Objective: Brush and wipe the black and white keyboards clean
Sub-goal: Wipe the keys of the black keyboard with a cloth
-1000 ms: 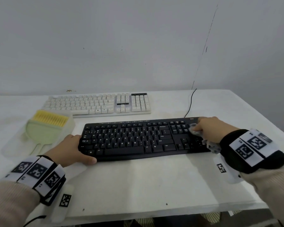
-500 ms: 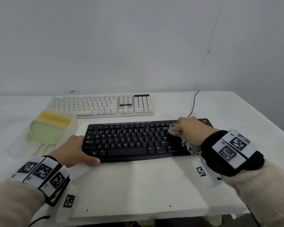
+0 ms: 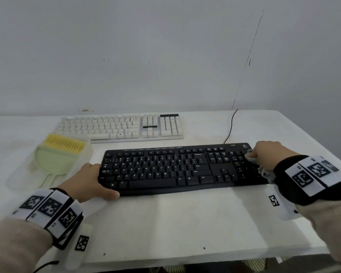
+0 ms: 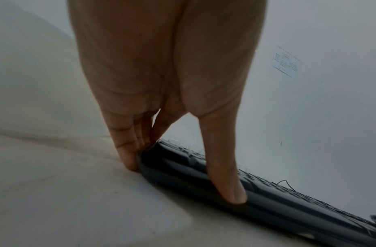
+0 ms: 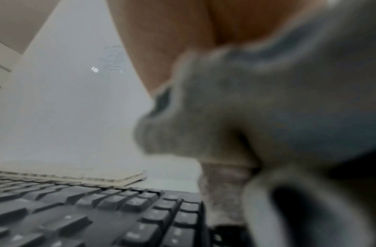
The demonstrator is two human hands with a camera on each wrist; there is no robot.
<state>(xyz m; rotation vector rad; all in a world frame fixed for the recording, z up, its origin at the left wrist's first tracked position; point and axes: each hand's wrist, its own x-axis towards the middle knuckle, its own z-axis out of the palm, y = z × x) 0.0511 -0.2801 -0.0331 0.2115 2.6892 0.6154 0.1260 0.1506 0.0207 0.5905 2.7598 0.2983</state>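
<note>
The black keyboard [image 3: 161, 170] lies across the middle of the white table [image 3: 185, 223]. My left hand [image 3: 91, 180] braces its left end, with straight fingers [image 4: 127, 150] against the end and the thumb laid on the front edge. My right hand [image 3: 268, 156] grips a crumpled grey cloth [image 3: 251, 157] and presses it on the number pad at the right end. The right wrist view shows the cloth [image 5: 267, 108] bunched under the palm, just above the black keys [image 5: 111, 208]. The white keyboard [image 3: 122, 126] lies behind, untouched.
A pale green brush with yellow bristles [image 3: 59, 152] lies in a clear tray [image 3: 18, 178] left of the black keyboard. A black cable [image 3: 229, 127] runs from that keyboard toward the wall. The table's front edge is close to my wrists.
My right hand and the cloth swept left to the keys around Enter, then back right onto the number pad. The left hand stayed on the keyboard's left end.
</note>
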